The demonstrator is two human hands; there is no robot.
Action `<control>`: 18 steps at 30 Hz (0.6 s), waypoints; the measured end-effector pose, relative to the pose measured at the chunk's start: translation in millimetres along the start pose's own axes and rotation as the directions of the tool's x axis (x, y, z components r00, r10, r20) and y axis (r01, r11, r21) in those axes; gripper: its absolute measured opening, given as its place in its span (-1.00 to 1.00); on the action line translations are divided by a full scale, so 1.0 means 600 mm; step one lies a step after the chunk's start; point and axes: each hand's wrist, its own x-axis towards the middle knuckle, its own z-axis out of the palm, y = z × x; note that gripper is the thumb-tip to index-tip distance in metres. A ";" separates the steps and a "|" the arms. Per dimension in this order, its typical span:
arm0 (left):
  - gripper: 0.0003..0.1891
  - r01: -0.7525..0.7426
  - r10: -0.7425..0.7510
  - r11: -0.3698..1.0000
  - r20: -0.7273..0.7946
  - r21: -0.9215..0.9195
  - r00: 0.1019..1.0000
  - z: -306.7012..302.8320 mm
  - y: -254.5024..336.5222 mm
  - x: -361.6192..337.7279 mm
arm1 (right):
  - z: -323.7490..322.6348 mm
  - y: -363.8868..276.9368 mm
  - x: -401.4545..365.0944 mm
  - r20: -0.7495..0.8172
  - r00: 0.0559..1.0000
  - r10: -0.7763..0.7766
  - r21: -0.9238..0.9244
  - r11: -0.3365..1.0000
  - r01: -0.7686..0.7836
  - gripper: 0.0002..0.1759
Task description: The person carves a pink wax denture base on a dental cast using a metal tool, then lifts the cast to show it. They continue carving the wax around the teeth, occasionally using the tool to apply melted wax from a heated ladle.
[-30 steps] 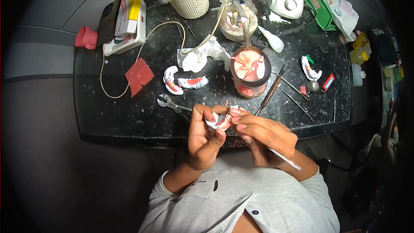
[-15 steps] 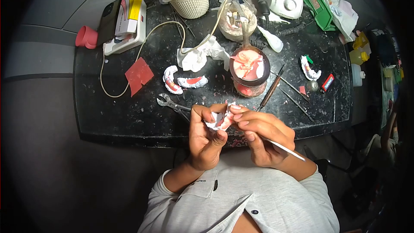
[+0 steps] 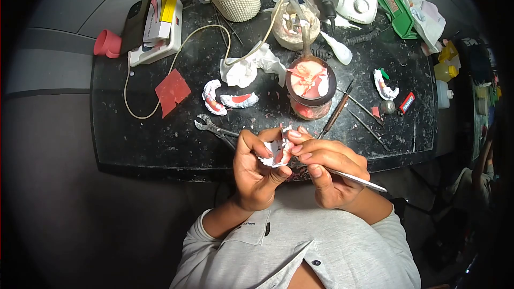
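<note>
My left hand [image 3: 252, 179] is closed round a small white plaster dental cast [image 3: 274, 152] with pink wax along its edge, held above the front of the bench. The fingertips of my right hand [image 3: 340, 168] touch the cast's right side. Across the right palm lies a slim metal tool [image 3: 367, 183], its flat pale end sticking out toward the lower right; the other end is hidden by the fingers. Beyond my hands, two plaster casts with pink wax [image 3: 214, 99] [image 3: 239, 101] lie side by side.
Pliers [image 3: 214, 128] lie left of my hands. Ahead stands a round dark pan of pink wax [image 3: 309, 80]. To its right are a brown-handled tool [image 3: 338, 109], another cast [image 3: 384, 85] and a red lighter [image 3: 407, 103]. A pink wax sheet [image 3: 173, 93] lies left.
The cast has turned slightly in my left hand, and my left thumb has shifted to the right. The tool in my right hand has rotated, so more of its flat end shows.
</note>
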 end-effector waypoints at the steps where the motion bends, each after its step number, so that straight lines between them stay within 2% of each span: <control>1: -0.49 0.000 0.000 1.000 0.000 0.000 1.000 -0.002 -0.001 -0.001 | 0.000 0.000 0.001 -0.010 1.000 0.002 0.007 1.000 -0.002 -0.84; 6: -0.49 0.012 -0.013 0.999 0.033 0.030 0.999 -0.020 -0.007 -0.008 | -0.001 -0.004 0.004 0.002 1.000 0.013 -0.034 0.999 -0.013 -0.84; 15: -0.49 0.008 -0.009 1.000 0.020 0.030 1.000 -0.014 -0.002 -0.008 | -0.002 0.001 0.001 -0.001 1.000 0.025 0.025 0.999 -0.025 -0.85; 18: -0.49 0.008 -0.008 1.000 0.009 0.028 1.000 -0.011 -0.001 -0.003 | -0.001 0.003 0.001 -0.009 1.000 0.028 -0.034 0.999 -0.028 -0.85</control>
